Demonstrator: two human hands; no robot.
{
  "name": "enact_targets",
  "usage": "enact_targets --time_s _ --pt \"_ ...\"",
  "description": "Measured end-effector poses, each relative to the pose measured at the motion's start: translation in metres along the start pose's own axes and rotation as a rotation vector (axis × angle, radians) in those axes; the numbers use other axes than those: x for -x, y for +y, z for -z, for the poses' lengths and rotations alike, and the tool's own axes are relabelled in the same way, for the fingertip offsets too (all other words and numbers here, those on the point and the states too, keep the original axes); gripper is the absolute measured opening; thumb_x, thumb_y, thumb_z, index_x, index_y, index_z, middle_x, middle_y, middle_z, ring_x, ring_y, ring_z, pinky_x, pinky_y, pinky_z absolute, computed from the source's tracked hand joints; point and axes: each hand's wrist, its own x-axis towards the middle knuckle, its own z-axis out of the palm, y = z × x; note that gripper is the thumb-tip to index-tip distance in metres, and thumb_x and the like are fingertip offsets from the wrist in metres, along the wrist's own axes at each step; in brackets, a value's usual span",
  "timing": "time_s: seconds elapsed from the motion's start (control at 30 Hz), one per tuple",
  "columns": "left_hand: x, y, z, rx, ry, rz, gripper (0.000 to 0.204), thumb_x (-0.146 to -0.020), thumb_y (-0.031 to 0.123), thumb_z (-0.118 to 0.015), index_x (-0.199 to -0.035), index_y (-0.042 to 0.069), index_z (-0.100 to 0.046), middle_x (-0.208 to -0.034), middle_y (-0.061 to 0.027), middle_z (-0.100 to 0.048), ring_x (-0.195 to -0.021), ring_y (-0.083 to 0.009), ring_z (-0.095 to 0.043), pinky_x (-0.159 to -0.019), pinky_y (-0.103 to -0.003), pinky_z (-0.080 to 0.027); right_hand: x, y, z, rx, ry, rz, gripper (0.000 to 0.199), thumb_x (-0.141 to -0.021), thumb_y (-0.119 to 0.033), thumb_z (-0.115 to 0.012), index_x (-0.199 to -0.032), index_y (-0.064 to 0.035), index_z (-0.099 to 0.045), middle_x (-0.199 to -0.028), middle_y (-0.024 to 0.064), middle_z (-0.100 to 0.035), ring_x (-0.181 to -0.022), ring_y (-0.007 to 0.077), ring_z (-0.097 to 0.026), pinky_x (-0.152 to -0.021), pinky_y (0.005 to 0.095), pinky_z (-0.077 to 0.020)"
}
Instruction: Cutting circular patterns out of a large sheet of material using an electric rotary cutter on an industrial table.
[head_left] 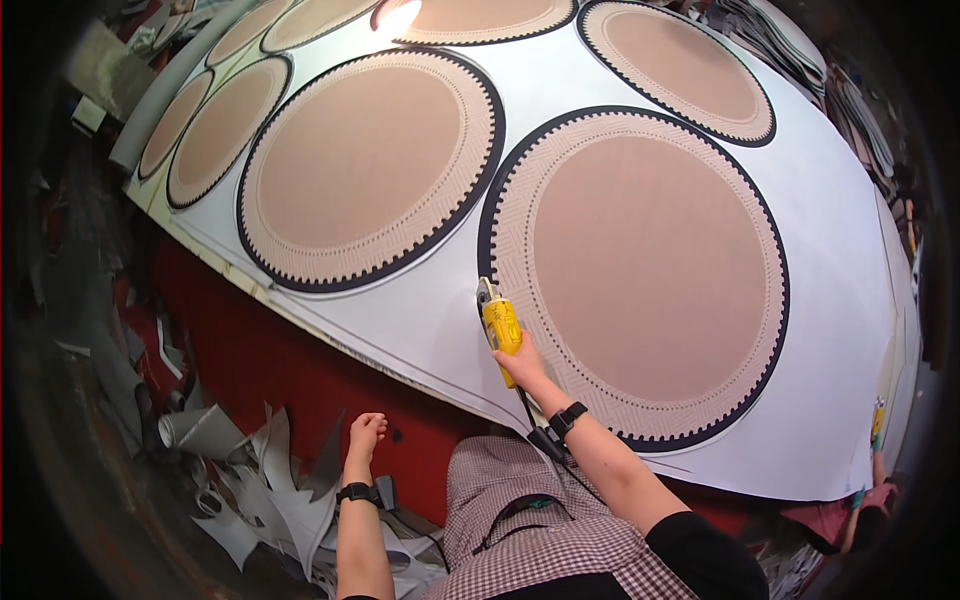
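My right hand (523, 362) is wrapped round the yellow body of an electric rotary fabric cutter (503, 330) with a black cord. The cutter's metal head sits at the left edge of a large round printed mat pattern (640, 260), beige with a pale patterned border and a black toothed rim. This circle is printed on a wide white sheet (420, 345) spread over the table. Off the table's near edge, my left hand (368, 432) hangs in the air, its fingers curled in and nothing seen in them.
More round patterns (370, 165) cover the sheet to the left and far side. White and grey offcuts (290, 500) lie heaped on the floor at my left. Stacked sheets (860, 110) line the far right. Another person's arm (879, 465) reaches in at the right edge, beside a yellow tool (879, 418).
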Motion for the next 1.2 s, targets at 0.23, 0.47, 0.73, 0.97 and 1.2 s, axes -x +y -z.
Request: enact_targets --time_s 0.23,0.47,0.73,0.97,1.2 --pt "-0.072 0.107 -0.025 -0.182 -0.183 -0.172 0.016 -0.085 0.02 -0.057 -0.089 0.005 -0.058 -0.081 -0.0021 -0.062 -0.07 -0.0087 -0.054 -0.061 -0.024 -0.044 -0.049 -0.029 -0.012 -0.106 0.066 -0.021 0.07 -0.067 -0.027 -0.069 -0.122 0.0015 -0.037 -0.107 0.023 -0.056 -0.098 0.0352 -0.057 -0.083 0.0405 -0.0453" --pt "-0.22 0.208 -0.032 -0.58 -0.134 -0.61 0.015 -0.08 0.016 -0.06 -0.083 0.0 -0.059 -0.072 -0.0082 -0.062 -0.066 -0.0173 -0.058 -0.063 -0.03 -0.046 -0.084 -0.069 -0.045 -0.122 0.217 -0.098 0.068 -0.069 -0.027 -0.069 -0.121 0.0028 -0.037 -0.108 0.0232 -0.055 -0.099 0.034 -0.056 -0.083 0.0398 -0.0453" --pt "-0.3 0.291 -0.063 -0.619 -0.086 -0.655 0.015 -0.078 0.012 -0.06 -0.085 -0.001 -0.059 -0.078 -0.0133 -0.062 -0.072 -0.0234 -0.06 -0.068 -0.033 -0.048 -0.136 -0.1 -0.062 -0.204 0.37 -0.145 0.07 -0.069 -0.03 -0.069 -0.122 0.0019 -0.036 -0.108 0.0229 -0.055 -0.099 0.0343 -0.056 -0.084 0.0399 -0.0447" --pt "-0.314 0.345 -0.109 -0.729 0.001 -0.803 0.026 -0.077 0.01 -0.059 -0.1 0.0 -0.053 -0.107 -0.0176 -0.053 -0.098 -0.0305 -0.052 -0.084 -0.04 -0.042 -0.194 -0.12 -0.052 -0.245 0.467 -0.162 0.068 -0.069 -0.028 -0.069 -0.121 0.0025 -0.037 -0.106 0.023 -0.055 -0.098 0.0341 -0.056 -0.082 0.0397 -0.0453" --pt "-0.345 0.399 -0.174 -0.848 0.123 -0.933 0.062 -0.08 0.019 -0.058 -0.131 -0.001 -0.029 -0.137 -0.0188 -0.029 -0.128 -0.0344 -0.025 -0.105 -0.043 -0.022 -0.278 -0.145 -0.032 -0.33 0.569 -0.176 0.058 -0.068 -0.018 -0.072 -0.112 0.0046 -0.042 -0.1 0.0162 -0.057 -0.089 0.0236 -0.058 -0.076 0.0334 -0.047"
